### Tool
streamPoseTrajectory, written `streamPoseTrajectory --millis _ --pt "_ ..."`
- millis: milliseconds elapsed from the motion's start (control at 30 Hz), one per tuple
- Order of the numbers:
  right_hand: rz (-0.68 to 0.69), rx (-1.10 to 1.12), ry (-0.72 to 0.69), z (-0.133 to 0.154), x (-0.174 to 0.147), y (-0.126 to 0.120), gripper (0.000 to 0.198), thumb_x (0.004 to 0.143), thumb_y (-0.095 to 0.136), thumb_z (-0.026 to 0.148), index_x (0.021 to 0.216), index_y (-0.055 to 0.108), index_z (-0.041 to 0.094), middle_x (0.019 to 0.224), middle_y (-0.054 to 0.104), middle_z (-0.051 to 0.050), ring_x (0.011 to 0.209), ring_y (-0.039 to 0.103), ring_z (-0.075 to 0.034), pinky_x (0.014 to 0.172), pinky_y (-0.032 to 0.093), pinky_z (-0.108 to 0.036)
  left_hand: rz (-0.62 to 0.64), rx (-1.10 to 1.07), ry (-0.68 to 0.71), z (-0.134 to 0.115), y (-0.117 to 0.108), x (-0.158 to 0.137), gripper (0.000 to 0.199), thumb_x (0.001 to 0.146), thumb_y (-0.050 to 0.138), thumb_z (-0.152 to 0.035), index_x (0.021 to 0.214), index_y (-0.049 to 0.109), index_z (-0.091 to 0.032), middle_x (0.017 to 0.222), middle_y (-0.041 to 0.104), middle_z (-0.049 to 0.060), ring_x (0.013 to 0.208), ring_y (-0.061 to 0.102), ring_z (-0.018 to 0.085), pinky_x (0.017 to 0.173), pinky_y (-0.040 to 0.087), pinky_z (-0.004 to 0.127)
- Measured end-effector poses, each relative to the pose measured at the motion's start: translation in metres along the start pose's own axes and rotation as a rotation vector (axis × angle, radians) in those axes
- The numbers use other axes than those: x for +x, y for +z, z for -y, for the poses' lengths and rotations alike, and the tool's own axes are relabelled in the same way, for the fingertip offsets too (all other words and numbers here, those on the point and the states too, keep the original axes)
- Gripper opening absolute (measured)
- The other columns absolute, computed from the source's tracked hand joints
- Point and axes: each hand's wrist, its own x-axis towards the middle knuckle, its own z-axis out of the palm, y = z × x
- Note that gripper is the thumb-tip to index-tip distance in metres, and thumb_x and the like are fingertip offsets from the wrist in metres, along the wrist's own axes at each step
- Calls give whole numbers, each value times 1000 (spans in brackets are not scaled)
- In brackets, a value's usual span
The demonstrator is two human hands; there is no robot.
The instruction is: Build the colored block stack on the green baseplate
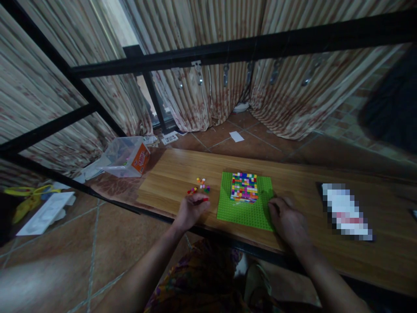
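Note:
Between the thumb and fingers of my left hand (191,211) is a small red toy brick (205,199). Just beyond that hand lie several loose coloured bricks (202,184) on the wooden board. A green studded baseplate (247,217) carries a square block of many-coloured bricks (244,188), stacked in layers near its far side. My right hand (288,218) rests at the baseplate's right edge with its fingers curled together. Whatever those fingers grip, if anything, is hidden.
A clear plastic box with an orange label (140,159) stands past the wooden tabletop's (172,170) left end. A blurred-out flat object (347,211) lies at right. Black metal bars (228,54) cross in front of striped curtains; white paper (236,136) lies on the tiled floor.

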Motion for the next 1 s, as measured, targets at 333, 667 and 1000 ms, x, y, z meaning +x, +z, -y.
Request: streamPoseTrajectory --millis 333,667,1000 --pt "-10 10 -11 -3 -1 4 25 91 40 33 89 61 20 94 63 -7 66 59 -16 55 40 -27 -8 -221 -181 -2 4 -13 25 72 69 -36 84 64 -15 76 69 2 59 64 13 52 48 22" --pt "-41 19 -24 -1 -1 2 24 91 40 32 88 61 20 93 64 -7 66 60 -16 57 42 -27 -105 -144 -177 7 6 -2 13 70 65 -27 79 66 -17 68 66 0 53 62 13 46 46 23" --pt "-27 35 -31 -4 0 3 24 91 41 32 88 61 20 91 63 -7 64 58 -15 56 41 -27 -167 -42 -183 13 8 3 14 73 59 -25 83 64 -16 66 63 -1 43 56 10 37 40 21"
